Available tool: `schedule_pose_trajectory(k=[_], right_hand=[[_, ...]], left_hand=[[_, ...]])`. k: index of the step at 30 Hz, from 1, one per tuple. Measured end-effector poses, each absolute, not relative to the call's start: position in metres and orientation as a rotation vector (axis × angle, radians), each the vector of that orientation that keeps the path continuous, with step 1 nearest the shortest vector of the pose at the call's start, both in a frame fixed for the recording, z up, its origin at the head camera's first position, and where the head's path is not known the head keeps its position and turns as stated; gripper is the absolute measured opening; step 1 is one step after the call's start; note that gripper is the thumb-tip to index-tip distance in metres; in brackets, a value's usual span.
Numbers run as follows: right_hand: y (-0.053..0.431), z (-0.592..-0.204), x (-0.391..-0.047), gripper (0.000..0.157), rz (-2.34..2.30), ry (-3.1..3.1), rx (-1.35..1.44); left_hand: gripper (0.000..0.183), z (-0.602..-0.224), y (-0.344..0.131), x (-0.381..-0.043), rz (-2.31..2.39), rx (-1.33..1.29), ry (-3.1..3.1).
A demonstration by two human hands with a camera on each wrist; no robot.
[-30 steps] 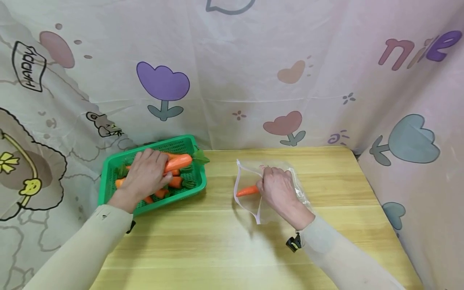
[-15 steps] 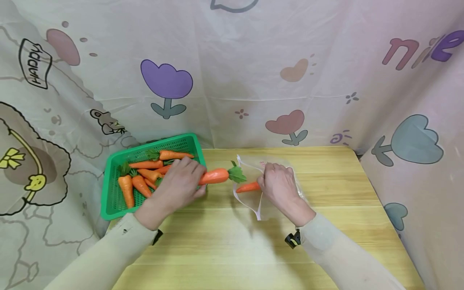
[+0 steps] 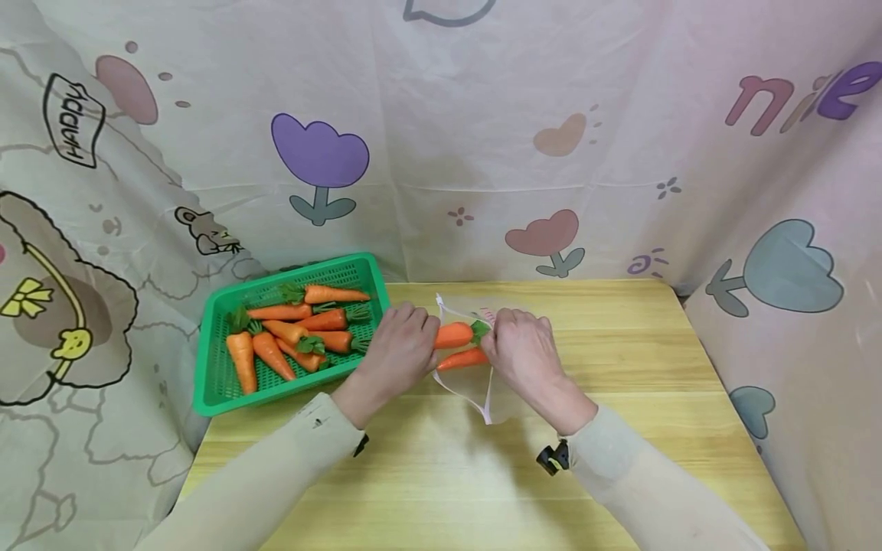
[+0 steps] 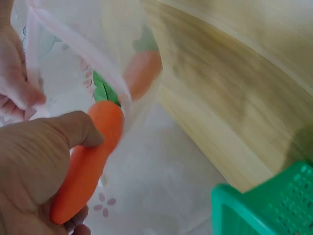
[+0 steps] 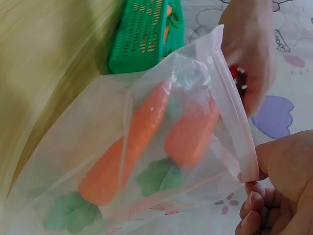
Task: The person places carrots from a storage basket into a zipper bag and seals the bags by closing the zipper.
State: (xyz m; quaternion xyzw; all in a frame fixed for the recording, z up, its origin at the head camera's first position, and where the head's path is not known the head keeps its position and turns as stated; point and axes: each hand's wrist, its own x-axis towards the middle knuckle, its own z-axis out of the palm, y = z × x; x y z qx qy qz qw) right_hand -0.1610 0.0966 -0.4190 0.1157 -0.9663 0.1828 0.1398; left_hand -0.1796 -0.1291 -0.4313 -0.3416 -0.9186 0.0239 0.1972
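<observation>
A carrot (image 4: 90,164) with a green leafy top lies in the grip of my left hand (image 3: 402,346), thumb along its side. Its leafy end points into the mouth of a clear zip bag (image 5: 54,161). My right hand (image 3: 527,360) pinches the bag's rim near the zip strip, holding the mouth apart. Inside the bag rests another carrot (image 5: 124,147), its leaves toward the bag's bottom. In the right wrist view both carrots show through the plastic, side by side, and part of my left hand appears behind the zip strip.
Left of the bag stands a green plastic basket (image 3: 207,367) with several carrots (image 3: 272,354) in it. Beneath is a light wooden table (image 3: 441,482). A printed cloth (image 3: 441,138) hangs behind and along both sides.
My left hand has lifted a carrot from the basket and carried it right, into the bag's mouth. My right hand has kept its hold on the bag, almost in place.
</observation>
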Motion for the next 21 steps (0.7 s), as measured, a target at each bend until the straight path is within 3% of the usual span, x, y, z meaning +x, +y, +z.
schedule_pose_trajectory(k=[5, 11, 17, 21], right_hand=[[0.094, -0.415, -0.158, 0.022, 0.541, -2.780, 0.349], [0.091, -0.414, -0.156, 0.022, 0.536, -2.759, 0.385], [0.089, -0.416, -0.156, 0.024, 0.524, -2.729, 0.405], [0.091, -0.413, -0.158, 0.023, 0.542, -2.744, 0.386]], left_hand=[[0.025, -0.437, -0.115, -0.183, 0.166, -0.898, -2.633], [0.005, -0.448, -0.100, -0.186, 0.206, -0.891, -2.597], [0.005, -0.452, -0.091, -0.189, 0.203, -0.932, -2.606], [0.014, -0.453, -0.090, -0.191, 0.189, -0.948, -2.617]])
